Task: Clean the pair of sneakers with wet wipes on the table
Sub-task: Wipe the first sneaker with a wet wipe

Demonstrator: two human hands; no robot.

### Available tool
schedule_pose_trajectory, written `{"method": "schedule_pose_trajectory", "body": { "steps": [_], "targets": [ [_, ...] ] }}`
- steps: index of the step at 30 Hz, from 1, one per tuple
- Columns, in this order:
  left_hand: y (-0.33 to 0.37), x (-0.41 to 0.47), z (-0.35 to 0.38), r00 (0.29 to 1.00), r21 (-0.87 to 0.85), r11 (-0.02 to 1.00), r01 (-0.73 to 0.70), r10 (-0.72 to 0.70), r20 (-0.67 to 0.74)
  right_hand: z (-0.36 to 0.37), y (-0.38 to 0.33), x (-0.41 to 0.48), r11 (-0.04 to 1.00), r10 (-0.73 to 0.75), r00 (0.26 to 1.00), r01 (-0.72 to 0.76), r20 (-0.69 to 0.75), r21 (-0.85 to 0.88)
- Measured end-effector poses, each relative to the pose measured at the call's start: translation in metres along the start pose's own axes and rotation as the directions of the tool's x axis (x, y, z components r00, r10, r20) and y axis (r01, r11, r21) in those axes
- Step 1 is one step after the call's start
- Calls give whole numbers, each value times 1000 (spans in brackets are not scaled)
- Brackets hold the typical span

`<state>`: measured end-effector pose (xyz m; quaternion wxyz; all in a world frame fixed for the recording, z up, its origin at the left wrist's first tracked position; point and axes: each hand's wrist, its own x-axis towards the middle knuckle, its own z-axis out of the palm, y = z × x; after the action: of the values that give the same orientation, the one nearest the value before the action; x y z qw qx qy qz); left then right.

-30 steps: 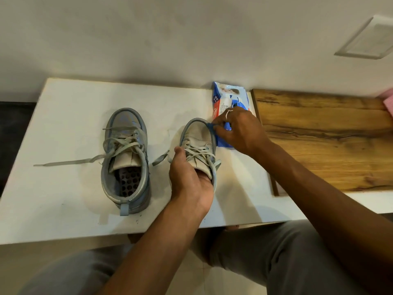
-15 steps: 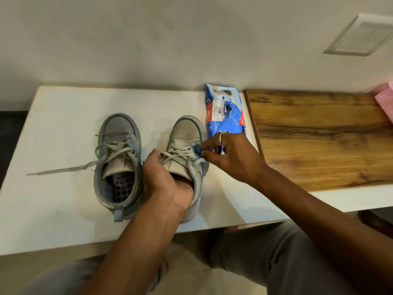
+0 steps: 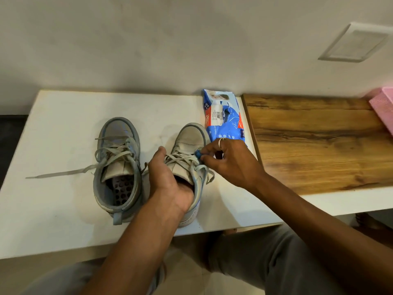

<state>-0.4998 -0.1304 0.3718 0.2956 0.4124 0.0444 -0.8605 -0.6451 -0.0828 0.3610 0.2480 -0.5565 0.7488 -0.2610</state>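
On the flat white tabletop [image 3: 63, 128], the pale grey-blue lace-up sneaker on the left [image 3: 118, 158] stands upright on its sole, toe toward the wall, with one loose grey lace [image 3: 59, 173] trailing out flat to the left. Just beside it, the left hand [image 3: 168, 184] grips the second grey sneaker [image 3: 191, 141]: its fingers are tucked down into the shoe's opening, out of sight, and the thumb lies along the laces on the outside. This shoe also rests on the tabletop, toe toward the wall. The right hand [image 3: 231, 162], a ring on one finger, pinches a small crumpled blue wet wipe [image 3: 198, 154] between thumb and fingertips and presses it against the shoe's laces on its right side. Behind that hand lies a blue plastic pack of wet wipes [image 3: 223, 118], near the edge of a brown wooden board [image 3: 319, 141]. A pink ribbed object [image 3: 383, 105] shows at the far right edge.
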Motion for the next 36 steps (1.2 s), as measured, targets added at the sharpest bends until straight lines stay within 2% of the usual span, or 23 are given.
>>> {"method": "schedule_pose_trajectory", "body": {
  "steps": [4, 8, 9, 10, 12, 13, 14, 17, 21, 24, 26, 29, 31, 36],
  "targets": [
    [-6, 2, 0, 997, 95, 995, 25, -32, 75, 12, 7, 4, 998, 21, 998, -24, -51, -59],
    [-9, 4, 0, 992, 363, 932, 10, -55, 112, 18, 15, 2, 997, 53, 997, -56, -49, -54],
    [-12, 4, -2, 993, 499, 867, -23, -38, 113, 18, 15, 1, 997, 51, 997, -54, -50, -47],
    [-16, 4, -3, 996, 658, 749, -73, 16, 91, 19, 15, 2, 998, 54, 997, -55, -52, -36],
    [-23, 5, -7, 975, 900, 417, -128, 218, 37, 20, 13, 4, 998, 59, 997, -61, -51, -32],
    [-24, 5, -8, 954, 943, 308, -126, 299, 30, 20, 13, 5, 997, 56, 997, -59, -56, -42],
    [-24, 5, -8, 943, 954, 272, -125, 333, 28, 19, 14, 7, 996, 56, 997, -59, -59, -59],
    [-24, 6, -7, 925, 951, 261, -165, 376, 58, 13, 12, 9, 995, 62, 997, -65, -39, -81],
    [-24, -5, 0, 891, 978, 150, -143, 449, 62, 5, 11, 3, 999, 40, 998, -39, 56, -28],
    [-20, -5, 4, 889, 966, 206, -155, 456, 45, -3, 12, -3, 998, 51, 997, -52, 65, 22],
    [-15, -5, 4, 894, 949, 261, -178, 445, 45, -8, 10, -1, 998, 34, 999, -34, 8, -47],
    [-2, -6, 5, 940, 833, 502, -234, 335, 62, -18, 3, 7, 984, -37, 989, 12, -140, -176],
    [4, -7, 5, 970, 728, 647, -227, 220, 107, -23, -4, 10, 974, -81, 980, 40, -181, -222],
    [11, -14, 5, 996, 631, 771, -88, 54, 73, -20, -15, -4, 970, -75, 995, 59, -63, -236]
  ]
}}
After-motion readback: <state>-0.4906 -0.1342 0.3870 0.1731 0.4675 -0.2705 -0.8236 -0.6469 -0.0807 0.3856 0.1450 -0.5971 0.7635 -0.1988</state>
